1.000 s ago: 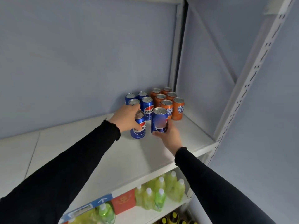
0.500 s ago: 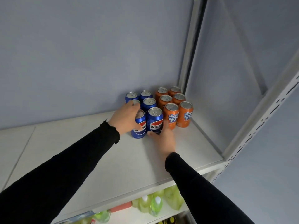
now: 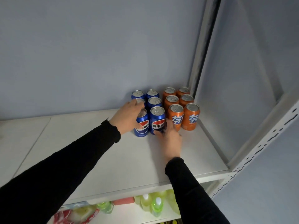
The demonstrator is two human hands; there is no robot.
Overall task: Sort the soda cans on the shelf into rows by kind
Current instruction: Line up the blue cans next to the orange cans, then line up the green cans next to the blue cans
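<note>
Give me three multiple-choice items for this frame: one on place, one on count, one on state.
1. Where do the orange cans stand?
A. right of the blue cans
B. left of them
C. on the lower shelf

2. How many blue cans show?
A. four
B. six
C. eight

3. What is the left hand doing?
A. hanging free
B. resting on a front blue can
C. holding a bottle

Answers:
1 A: they fill the shelf's right corner.
2 B: two columns of three.
3 B: its fingers wrap the front left can.
</note>
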